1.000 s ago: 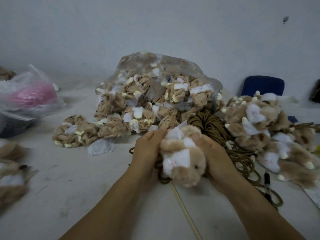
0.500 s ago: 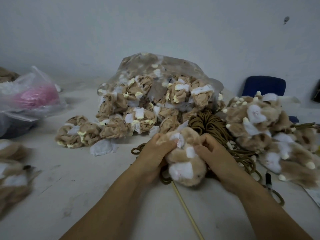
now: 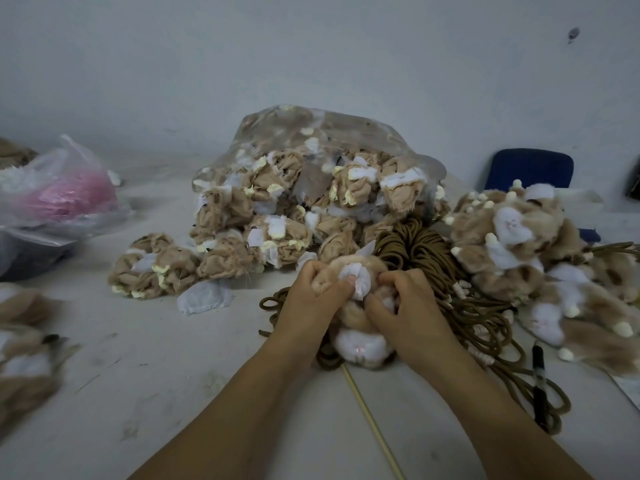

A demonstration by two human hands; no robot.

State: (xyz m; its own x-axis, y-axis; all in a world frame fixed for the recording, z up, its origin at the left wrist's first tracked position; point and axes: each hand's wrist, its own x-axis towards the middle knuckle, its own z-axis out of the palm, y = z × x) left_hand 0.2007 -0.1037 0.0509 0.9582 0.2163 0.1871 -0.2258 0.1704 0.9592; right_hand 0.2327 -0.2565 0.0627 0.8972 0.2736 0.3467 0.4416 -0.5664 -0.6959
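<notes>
Your left hand (image 3: 311, 306) and your right hand (image 3: 410, 306) both grip one tan plush toy (image 3: 358, 348), near the middle of the table (image 3: 166, 382) and a little toward its near edge. The toy's white face points toward you. Its far end is bunched up between your hands, where a bit of white lining (image 3: 360, 280) pokes out. Your left fingers are curled over the toy's far left side, and your left thumb presses against the lining. Your right fingers are curled too, with the tips dug into the fur just right of the lining. Neither hand is spread flat.

The toy rests on loops of brown cord (image 3: 419, 247), and the main bundle lies just behind your hands. A thin wooden stick (image 3: 372, 422) runs from under the toy toward the near edge. Behind the cord, toward the far edge, a clear plastic bag (image 3: 332, 133) spills inside-out toy skins (image 3: 242, 216) onto the table. A white fabric scrap (image 3: 204, 301) lies in front of them.

At the right edge, a heap of finished toys (image 3: 512, 237) touches the cord. A black pen (image 3: 538, 379) lies just in front of that heap. At the left edge, a pink bundle sits in a thin bag (image 3: 59, 192), and more toy pieces (image 3: 24, 362) lie nearer you. A blue chair (image 3: 530, 168) stands beyond the far right corner.
</notes>
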